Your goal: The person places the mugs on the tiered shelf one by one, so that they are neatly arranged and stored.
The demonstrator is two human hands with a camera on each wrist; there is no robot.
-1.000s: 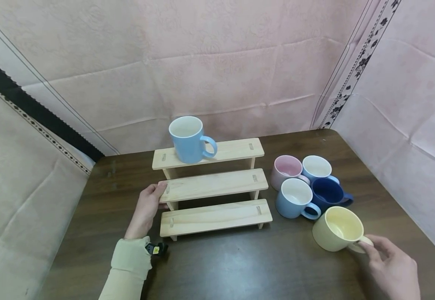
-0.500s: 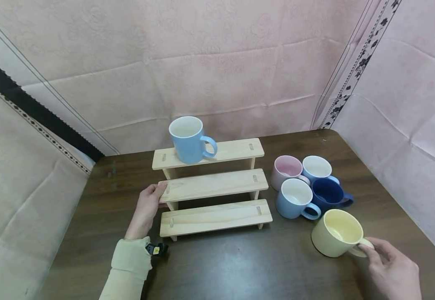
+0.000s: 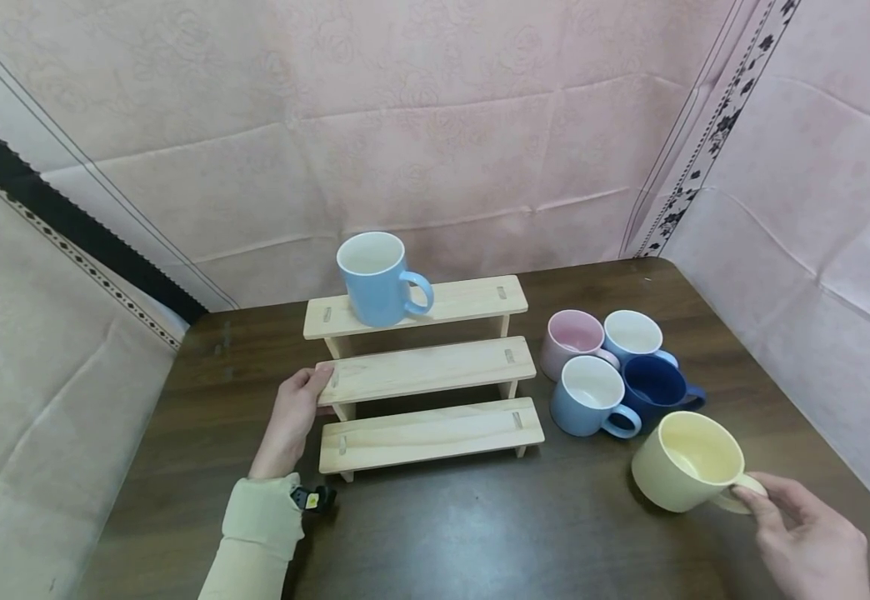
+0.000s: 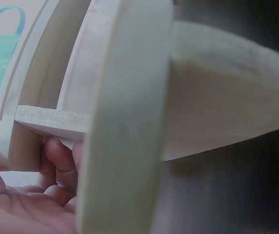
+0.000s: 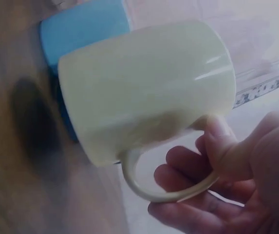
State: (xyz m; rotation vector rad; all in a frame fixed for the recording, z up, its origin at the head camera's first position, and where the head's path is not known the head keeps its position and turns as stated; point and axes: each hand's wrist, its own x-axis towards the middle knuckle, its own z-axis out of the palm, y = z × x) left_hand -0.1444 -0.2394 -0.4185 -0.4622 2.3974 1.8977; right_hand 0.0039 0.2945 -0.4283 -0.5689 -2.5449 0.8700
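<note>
My right hand (image 3: 813, 529) pinches the handle of a pale yellow mug (image 3: 663, 471) at the right front. In the right wrist view the mug (image 5: 149, 83) is clear of the tabletop, its dark shadow lying apart from it; thumb and fingers go round the handle. My left hand (image 3: 296, 417) grips the left end of the middle board of a three-tier wooden rack (image 3: 435, 371), thumb on top. The left wrist view has its curled fingers (image 4: 61, 156) under the wood. A light blue mug (image 3: 372, 292) stands upright on the rack's top board, handle to the right.
Right of the rack several mugs cluster on the dark table (image 3: 435, 542): a pink one (image 3: 555, 354), a white-lined pale blue one (image 3: 633, 333), a second light blue one (image 3: 581, 408) and a dark blue one (image 3: 652, 392). Cloth walls (image 3: 442, 150) enclose the table behind and at the sides.
The yellow mug first shifted slightly toward me, then moved right and a little up with my right hand. My left hand, the rack and the other mugs stay put.
</note>
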